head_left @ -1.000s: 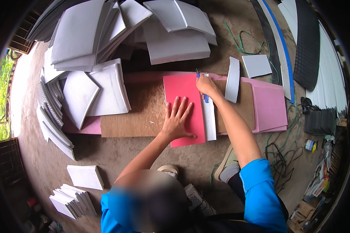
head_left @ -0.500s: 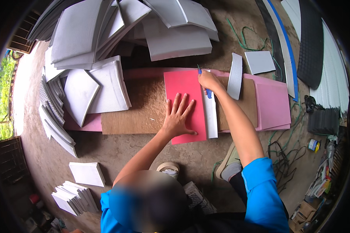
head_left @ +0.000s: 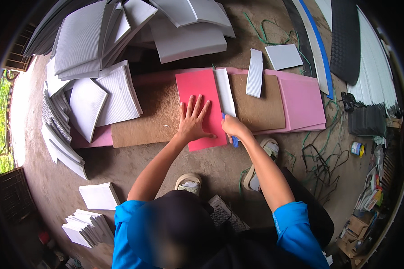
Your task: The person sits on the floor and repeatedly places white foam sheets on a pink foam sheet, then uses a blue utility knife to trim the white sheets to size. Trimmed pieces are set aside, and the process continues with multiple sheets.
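Note:
My left hand [head_left: 194,120] lies flat with fingers spread on a red rectangular sheet [head_left: 197,83], pressing it down. Beneath the red sheet, a white foam sheet [head_left: 226,93] sticks out along its right side. My right hand [head_left: 234,127] is wrapped round a blue-handled cutter knife [head_left: 235,142], at the near end of the red sheet's right edge; its blade is hidden. Both sheets rest on a brown board [head_left: 152,112], which lies over pink foam sheets [head_left: 302,103]. To the right of the white sheet is a narrow white foam strip [head_left: 254,74].
Large grey-white foam sheets [head_left: 83,40] are piled at the far left. A square white piece [head_left: 283,57] lies beyond the board, near green cord [head_left: 262,31]. Small stacked white pieces [head_left: 87,228] stand at the near left. Tangled cords [head_left: 321,166] spread over the floor at right.
My right hand has drawn the cutter knife toward me along the red sheet's right edge, from its far end to its near end. My left hand keeps its place on the sheet.

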The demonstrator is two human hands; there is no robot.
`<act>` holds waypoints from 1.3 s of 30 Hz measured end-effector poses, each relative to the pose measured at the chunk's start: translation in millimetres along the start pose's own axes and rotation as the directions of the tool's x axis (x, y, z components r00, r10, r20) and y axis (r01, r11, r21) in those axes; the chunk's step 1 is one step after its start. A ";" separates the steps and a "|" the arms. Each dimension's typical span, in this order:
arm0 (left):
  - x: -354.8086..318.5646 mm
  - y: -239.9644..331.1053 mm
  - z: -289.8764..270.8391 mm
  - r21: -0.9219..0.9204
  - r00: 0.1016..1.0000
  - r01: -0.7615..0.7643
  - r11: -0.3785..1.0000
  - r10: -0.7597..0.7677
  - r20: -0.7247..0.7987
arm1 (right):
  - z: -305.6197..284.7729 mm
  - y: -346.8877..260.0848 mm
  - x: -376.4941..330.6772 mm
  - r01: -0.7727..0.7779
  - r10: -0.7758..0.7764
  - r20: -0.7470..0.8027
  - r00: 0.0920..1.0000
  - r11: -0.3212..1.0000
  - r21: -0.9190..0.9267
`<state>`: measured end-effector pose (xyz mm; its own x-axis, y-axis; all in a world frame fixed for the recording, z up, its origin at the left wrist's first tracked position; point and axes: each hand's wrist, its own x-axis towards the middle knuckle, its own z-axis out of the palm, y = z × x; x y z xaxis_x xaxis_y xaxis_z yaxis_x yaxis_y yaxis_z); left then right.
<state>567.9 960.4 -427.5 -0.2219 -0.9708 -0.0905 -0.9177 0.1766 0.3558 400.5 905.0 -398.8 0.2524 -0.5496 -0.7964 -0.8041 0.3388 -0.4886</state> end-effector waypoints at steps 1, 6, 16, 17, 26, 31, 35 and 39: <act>0.2 -1.6 0.0 0.013 1.000 0.011 1.000 -0.011 0.008 | 12.7 13.4 -18.5 0.020 -0.020 -0.003 1.000 1.000 0.005; 10.4 6.7 2.4 0.025 1.000 -0.012 1.000 0.012 -0.001 | 44.9 84.4 -67.6 -0.107 0.120 0.204 0.972 0.992 -0.071; 1.2 -7.0 6.0 0.007 1.000 -0.002 1.000 0.002 -0.026 | -33.1 -20.3 -35.0 0.170 -0.189 -0.230 0.955 0.980 -0.101; 5.0 -0.1 7.1 -0.006 1.000 -0.012 1.000 0.012 -0.014 | -45.0 -26.2 -15.2 0.188 -0.212 -0.315 0.925 0.976 -0.106; 3.2 3.5 -5.1 -0.022 0.999 0.012 1.000 -0.011 0.051 | -57.6 -79.5 83.1 0.141 -0.206 -0.344 0.916 0.968 -0.206; 1.0 1.4 -6.9 -0.006 0.998 0.029 1.000 -0.029 0.058 | -57.4 -86.5 99.3 0.130 -0.164 -0.290 0.943 0.983 -0.131; 9.8 9.2 -6.2 -0.027 0.998 0.013 1.000 -0.011 0.057 | -82.6 -91.7 110.8 -0.019 0.017 -0.101 0.995 1.000 -0.017; 2.6 1.6 -3.6 -0.019 0.999 0.024 1.000 -0.023 0.047 | -46.7 -75.9 67.4 -0.027 0.021 -0.043 0.999 0.989 -0.147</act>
<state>567.1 957.6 -423.8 -0.2164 -0.9659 -0.1425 -0.9162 0.1505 0.3713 453.4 806.6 -398.7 0.2121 -0.5747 -0.7904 -0.8812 0.2373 -0.4089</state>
